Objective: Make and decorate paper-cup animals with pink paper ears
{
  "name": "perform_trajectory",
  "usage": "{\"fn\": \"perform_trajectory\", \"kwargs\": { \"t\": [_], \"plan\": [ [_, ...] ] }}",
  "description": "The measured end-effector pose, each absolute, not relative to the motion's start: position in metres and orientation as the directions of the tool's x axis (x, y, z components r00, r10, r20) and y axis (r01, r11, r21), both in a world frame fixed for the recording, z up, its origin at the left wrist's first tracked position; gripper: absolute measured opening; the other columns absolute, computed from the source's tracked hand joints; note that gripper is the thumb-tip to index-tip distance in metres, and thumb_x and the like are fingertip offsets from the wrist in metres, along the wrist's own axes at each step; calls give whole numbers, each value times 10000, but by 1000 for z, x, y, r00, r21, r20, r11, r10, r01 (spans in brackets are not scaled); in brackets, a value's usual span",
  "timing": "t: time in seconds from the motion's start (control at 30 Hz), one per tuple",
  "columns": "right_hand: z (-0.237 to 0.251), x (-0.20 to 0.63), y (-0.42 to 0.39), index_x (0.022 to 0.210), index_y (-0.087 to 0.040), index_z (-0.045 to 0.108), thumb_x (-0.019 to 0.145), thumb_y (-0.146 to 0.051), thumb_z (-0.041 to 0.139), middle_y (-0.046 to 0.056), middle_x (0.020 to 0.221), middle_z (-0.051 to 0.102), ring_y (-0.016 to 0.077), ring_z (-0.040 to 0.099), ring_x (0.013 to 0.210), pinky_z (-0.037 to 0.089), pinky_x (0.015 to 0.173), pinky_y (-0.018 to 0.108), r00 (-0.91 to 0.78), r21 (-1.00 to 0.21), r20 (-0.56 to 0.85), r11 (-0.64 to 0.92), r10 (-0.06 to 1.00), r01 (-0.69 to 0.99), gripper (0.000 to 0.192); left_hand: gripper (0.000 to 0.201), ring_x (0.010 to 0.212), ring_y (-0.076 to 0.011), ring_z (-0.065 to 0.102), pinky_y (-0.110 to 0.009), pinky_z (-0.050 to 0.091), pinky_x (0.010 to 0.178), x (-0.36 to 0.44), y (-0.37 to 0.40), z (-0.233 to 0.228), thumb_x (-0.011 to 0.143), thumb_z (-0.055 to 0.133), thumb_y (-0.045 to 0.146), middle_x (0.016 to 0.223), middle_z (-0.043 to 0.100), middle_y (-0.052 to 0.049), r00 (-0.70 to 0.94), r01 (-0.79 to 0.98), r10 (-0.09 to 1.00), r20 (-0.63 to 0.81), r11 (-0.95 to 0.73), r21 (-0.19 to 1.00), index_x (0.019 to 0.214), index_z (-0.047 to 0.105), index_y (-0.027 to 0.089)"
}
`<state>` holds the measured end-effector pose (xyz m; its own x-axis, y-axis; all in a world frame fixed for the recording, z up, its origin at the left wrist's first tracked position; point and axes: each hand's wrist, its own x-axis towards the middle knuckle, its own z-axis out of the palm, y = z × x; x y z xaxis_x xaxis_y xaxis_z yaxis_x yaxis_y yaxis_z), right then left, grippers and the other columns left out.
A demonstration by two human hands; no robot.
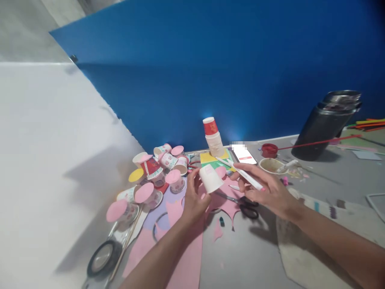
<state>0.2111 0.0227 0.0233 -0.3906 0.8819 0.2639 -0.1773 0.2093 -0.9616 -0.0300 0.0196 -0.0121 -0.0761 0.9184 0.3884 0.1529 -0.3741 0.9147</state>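
Note:
A white paper cup, tilted and upside down, is gripped between the fingers and thumb of my left hand. Faint pink marks show on its side. My right hand pinches a white marker, its tip pointing left above the cup and apart from it. A second slim white piece shows under the right fingers; I cannot tell whether it is held. Below the hands lie black-handled scissors on cut pink paper.
Several decorated cups with pink lids crowd the left. A stack of paper cups stands by the blue panel. At right are a phone, a dark flask and a stained cloth. Black tape lies front left.

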Motion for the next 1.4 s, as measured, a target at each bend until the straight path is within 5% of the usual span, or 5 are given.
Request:
{"fn": "perform_trajectory", "kwargs": {
  "t": [0.3,0.67,0.93,1.23,1.4],
  "plan": [
    [19,204,27,1110,-220,752,993,-478,617,30,763,717,102,538,501,467,453,239,-153,-960,276,267,949,-80,315,710,1303,-300,600,-397,548,1017,-30,17,6,674,787,191,1405,605,-95,-40,-151,991,130,-134,979,1317,501,280],
    [4,200,31,1466,-329,525,545,-461,1017,123,1431,620,286,671,1130,608,860,371,-408,-980,198,172,891,-98,1053,927,1104,-316,698,-369,598,834,-20,-5,9,619,974,360,1306,681,-112,259,-185,966,16,34,982,1394,470,286],
    [9,204,31,1432,-268,565,648,-494,938,140,1415,652,336,660,1175,584,873,429,-382,-837,339,461,860,294,898,983,1578,-347,297,-481,391,1233,-40,3,13,712,930,431,1682,344,-87,331,-39,918,220,-219,975,1544,410,364],
    [16,201,28,1391,-260,596,686,-449,919,143,1438,660,340,668,1226,592,932,459,-459,-792,383,541,802,283,798,796,1420,-369,484,-482,511,1115,-51,6,26,731,910,359,1510,473,-116,382,212,905,189,-285,935,1453,576,341],
    [54,223,32,1170,-285,735,885,-350,760,95,1143,799,258,750,962,613,802,421,94,-812,567,536,818,229,294,726,1381,-347,517,-478,510,1102,-48,10,18,716,897,275,1458,519,-116,194,208,951,241,-280,937,1371,583,294]
  ]
}}
